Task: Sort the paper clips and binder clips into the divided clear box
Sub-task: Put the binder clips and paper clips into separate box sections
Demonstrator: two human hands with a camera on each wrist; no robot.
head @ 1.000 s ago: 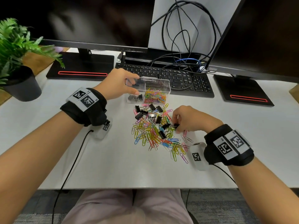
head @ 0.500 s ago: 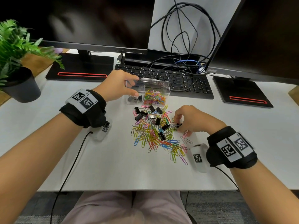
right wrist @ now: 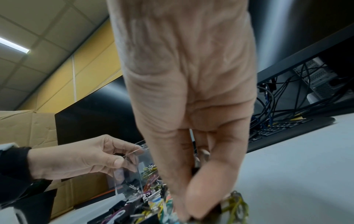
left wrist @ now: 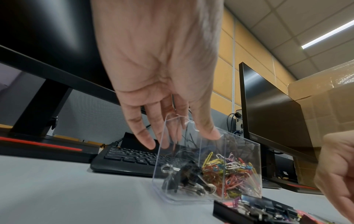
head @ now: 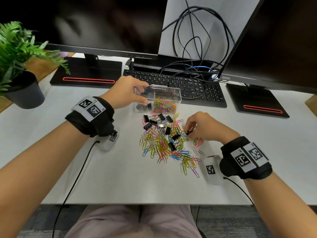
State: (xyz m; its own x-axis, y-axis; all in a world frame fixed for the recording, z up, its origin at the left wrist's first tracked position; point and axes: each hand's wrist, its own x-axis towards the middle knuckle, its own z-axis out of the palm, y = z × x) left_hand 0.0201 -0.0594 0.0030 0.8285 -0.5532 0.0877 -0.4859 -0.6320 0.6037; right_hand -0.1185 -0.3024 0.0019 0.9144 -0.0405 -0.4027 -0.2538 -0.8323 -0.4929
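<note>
roughly in the middle of the bench lies one loose pile of paper clips, too many and too tangled to count, with about ten black binder clips scattered over its far half. one clear box stands just beyond the pile, in front of one keyboard. its long axis runs left to right and its open top faces up. it has two compartments: the left one holds a few black binder clips, count unclear; the right one holds a heap of coloured paper clips.

the left hand grips the left end of the box, thumb on the near wall and fingers curled over the far rim. the right hand is at the right edge of the pile, its grip closed to a pinch of thumb and fingertips on one small black binder clip, low over the bench. which way that clip points cannot be told.

two dark monitors stand behind, each on a black base, and one potted plant sits at the far left.
</note>
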